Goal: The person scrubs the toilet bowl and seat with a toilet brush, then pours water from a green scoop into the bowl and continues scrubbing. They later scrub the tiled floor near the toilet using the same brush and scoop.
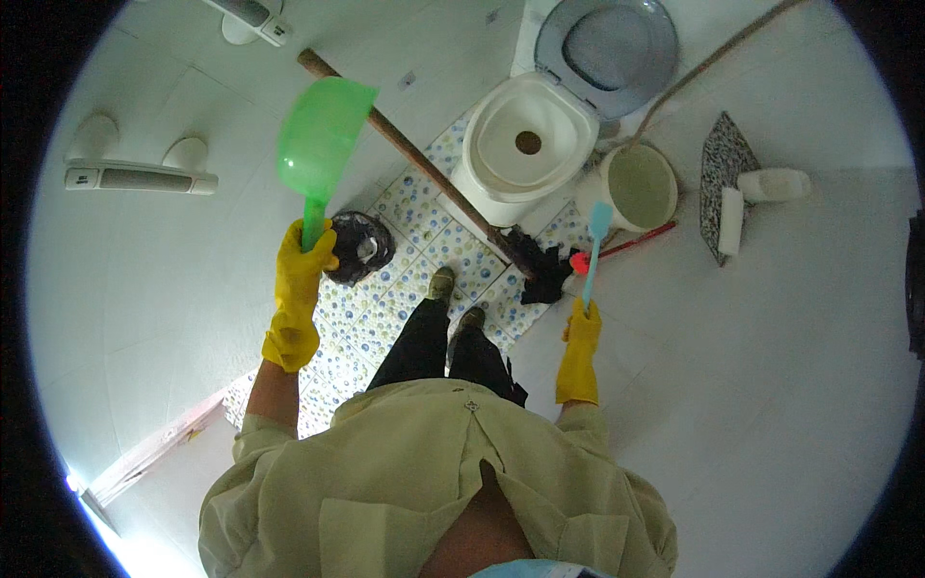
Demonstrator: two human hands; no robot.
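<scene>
My left hand [300, 267], in a yellow rubber glove, grips the handle of a translucent green plastic dipper [318, 141] and holds it up on the left. In a matching glove, my right hand [582, 339] is closed around the handle of a light blue brush [598, 224], whose head points up. Beyond and between my hands stands a white toilet [531, 144] with its grey lid [611, 54] raised. The bowl has a dark brown spot at its drain. A pail [642, 186] with cloudy liquid stands just beyond the blue brush.
A wooden stick [426, 166] slants across the room to a black cloth [545, 267] on the tiled floor [390, 289]. A black-lined bin [359, 249] sits near my left hand. Behind the blue brush lies a red-handled brush [636, 244]. A speckled corner shelf [723, 159] holds white bottles.
</scene>
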